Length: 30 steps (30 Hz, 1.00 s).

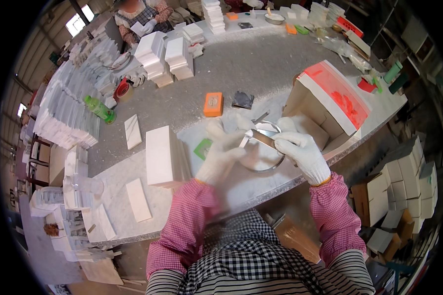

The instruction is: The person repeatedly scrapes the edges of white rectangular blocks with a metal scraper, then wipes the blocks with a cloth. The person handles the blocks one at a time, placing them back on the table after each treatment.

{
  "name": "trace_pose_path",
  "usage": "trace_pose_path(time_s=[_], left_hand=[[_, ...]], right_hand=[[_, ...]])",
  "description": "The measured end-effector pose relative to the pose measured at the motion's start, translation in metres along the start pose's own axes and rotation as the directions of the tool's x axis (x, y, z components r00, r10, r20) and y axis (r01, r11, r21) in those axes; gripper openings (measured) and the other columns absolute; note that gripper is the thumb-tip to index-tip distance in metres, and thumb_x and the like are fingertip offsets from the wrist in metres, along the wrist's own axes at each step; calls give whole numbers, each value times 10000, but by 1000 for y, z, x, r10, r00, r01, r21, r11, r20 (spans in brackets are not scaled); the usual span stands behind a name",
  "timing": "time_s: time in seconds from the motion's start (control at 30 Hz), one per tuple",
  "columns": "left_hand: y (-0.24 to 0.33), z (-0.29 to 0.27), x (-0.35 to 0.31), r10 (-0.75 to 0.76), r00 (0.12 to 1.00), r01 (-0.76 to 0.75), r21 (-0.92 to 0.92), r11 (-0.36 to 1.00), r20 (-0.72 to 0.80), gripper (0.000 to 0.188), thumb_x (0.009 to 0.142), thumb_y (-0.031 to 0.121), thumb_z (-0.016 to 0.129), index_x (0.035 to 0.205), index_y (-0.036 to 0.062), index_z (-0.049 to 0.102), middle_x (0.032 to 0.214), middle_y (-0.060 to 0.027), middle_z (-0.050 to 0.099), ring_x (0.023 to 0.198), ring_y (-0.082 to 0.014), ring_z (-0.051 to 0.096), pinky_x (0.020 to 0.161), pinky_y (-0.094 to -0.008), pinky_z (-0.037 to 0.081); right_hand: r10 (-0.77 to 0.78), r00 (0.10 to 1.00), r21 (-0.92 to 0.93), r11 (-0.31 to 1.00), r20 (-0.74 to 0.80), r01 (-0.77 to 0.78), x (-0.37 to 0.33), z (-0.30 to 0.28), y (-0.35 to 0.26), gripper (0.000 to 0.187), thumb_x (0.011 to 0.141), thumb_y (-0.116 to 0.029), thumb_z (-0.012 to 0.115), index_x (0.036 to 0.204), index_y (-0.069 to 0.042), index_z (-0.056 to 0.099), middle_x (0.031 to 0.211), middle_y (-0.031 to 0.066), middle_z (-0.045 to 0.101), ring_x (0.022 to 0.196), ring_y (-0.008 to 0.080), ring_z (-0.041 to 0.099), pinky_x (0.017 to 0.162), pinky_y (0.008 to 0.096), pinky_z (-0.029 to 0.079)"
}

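Both my hands wear white gloves over a round metal bowl near the front edge of the table. White stuff lies in the bowl. My right hand is closed, pinching the end of a narrow flat strip, brownish with a pale left end, held above the bowl. My left hand is at the bowl's left rim, fingers pointing toward the strip's left end. Its fingers are blurred, so I cannot tell whether they touch the strip. A thin dark-tipped tool sticks out past the bowl's far rim.
A stack of white tiles stands left of my left hand, with loose tiles beside it. Beyond the bowl lie an orange box and a dark pad. An open carton sits at right. Another person works across the table.
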<state>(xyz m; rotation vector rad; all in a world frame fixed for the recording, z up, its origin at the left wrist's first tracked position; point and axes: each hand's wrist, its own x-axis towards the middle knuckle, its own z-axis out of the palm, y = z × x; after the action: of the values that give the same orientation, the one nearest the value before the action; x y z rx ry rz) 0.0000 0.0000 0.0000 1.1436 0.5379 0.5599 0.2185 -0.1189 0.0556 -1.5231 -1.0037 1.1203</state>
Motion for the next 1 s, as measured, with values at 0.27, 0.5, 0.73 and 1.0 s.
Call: trace_pose_path(time_s=[0.27, 0.5, 0.73, 1.0], left_hand=[[3, 1, -3, 4, 997, -3, 12, 1000, -75, 622, 848, 116, 637, 1428, -91, 550, 1355, -125, 602, 1277, -226, 546, 1117, -327, 405], [6, 2, -4, -14, 998, 22, 121, 992, -63, 630, 839, 181, 668, 1410, -71, 577, 1303, -110, 624, 1229, -210, 561, 1078, -309, 422], [5, 7, -3, 10, 997, 1, 143, 990, -76, 684, 833, 322, 731, 1396, -48, 612, 1265, -79, 652, 1166, -177, 589, 1026, -278, 444], [4, 5, -4, -22, 997, 26, 63, 998, -69, 583, 852, 134, 667, 1397, -58, 584, 1295, -90, 617, 1243, -197, 553, 1080, -306, 416]], right_hand=[[-107, 994, -32, 994, 6, 108, 1, 5, 4, 264, 942, -162, 686, 1096, 42, 751, 938, 5, 662, 797, 63, 543, 689, 220, 429], [-160, 987, -124, 980, -22, 156, 0, 6, 8, 250, 931, -175, 679, 1081, 7, 764, 919, 23, 702, 836, 70, 586, 732, 235, 480], [-159, 987, -134, 979, -25, 154, -2, 5, 5, 264, 940, -171, 680, 1118, 3, 769, 930, 37, 722, 844, 91, 614, 748, 251, 497], [-145, 989, -169, 976, -24, 139, -5, 5, 0, 267, 942, -171, 680, 1130, -1, 766, 924, 36, 725, 837, 90, 615, 743, 249, 495]])
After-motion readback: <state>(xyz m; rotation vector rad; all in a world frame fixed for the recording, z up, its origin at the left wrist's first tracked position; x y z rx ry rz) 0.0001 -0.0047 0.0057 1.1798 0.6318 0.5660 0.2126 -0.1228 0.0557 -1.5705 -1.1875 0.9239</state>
